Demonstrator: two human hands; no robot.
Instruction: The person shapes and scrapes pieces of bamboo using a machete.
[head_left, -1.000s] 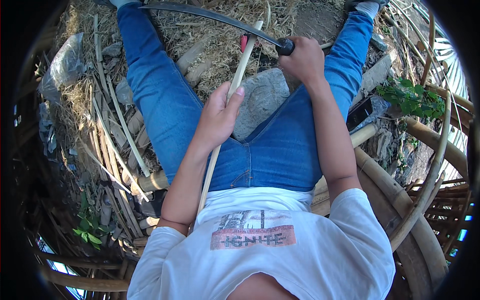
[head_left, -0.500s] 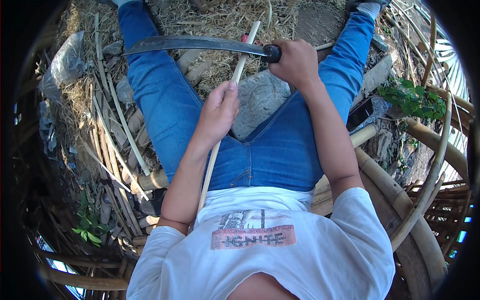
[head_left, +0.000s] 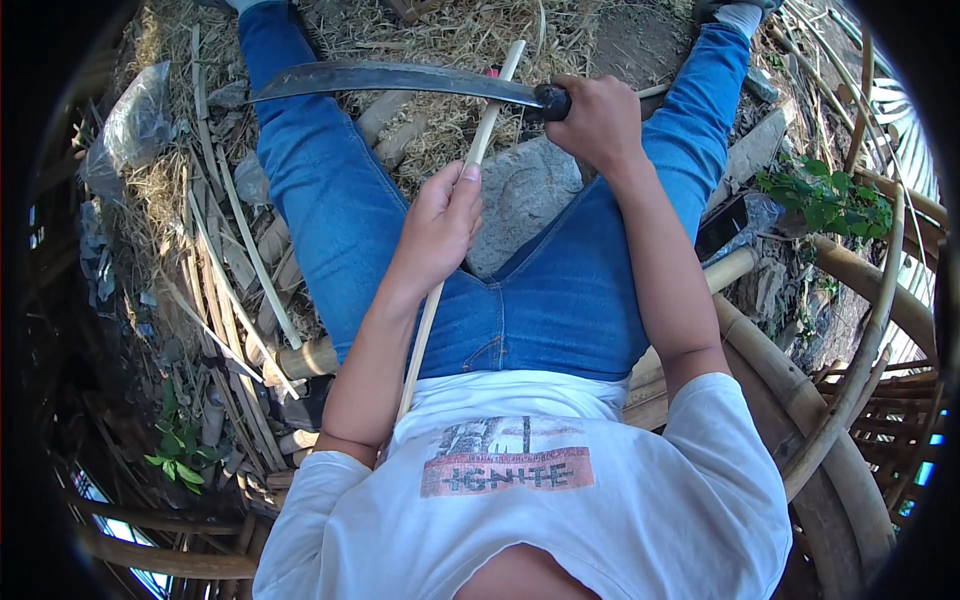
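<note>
My left hand point(head_left: 440, 222) is closed around a pale bamboo strip point(head_left: 484, 135), which runs from beside my waist up and away between my knees. In my right hand point(head_left: 597, 120) is the dark handle of a machete point(head_left: 420, 83). Its long, slightly curved blade points left and lies across the strip near the far end, passing over my left shin. The blade's edge against the strip is too small to make out. A small red thing point(head_left: 491, 73) shows behind the crossing, its kind unclear.
A grey stone point(head_left: 530, 195) sits between my thighs. Shavings point(head_left: 440, 140) cover the ground ahead. Long bamboo strips point(head_left: 250, 240) and a clear plastic bag point(head_left: 140, 115) lie at left. On the right are a leafy plant point(head_left: 830, 200), a dark flat object point(head_left: 720, 228) and curved bamboo poles point(head_left: 800, 400).
The machete and my right hand have shifted slightly right, the blade tilting a little. My left hand and the strip have also moved very slightly right.
</note>
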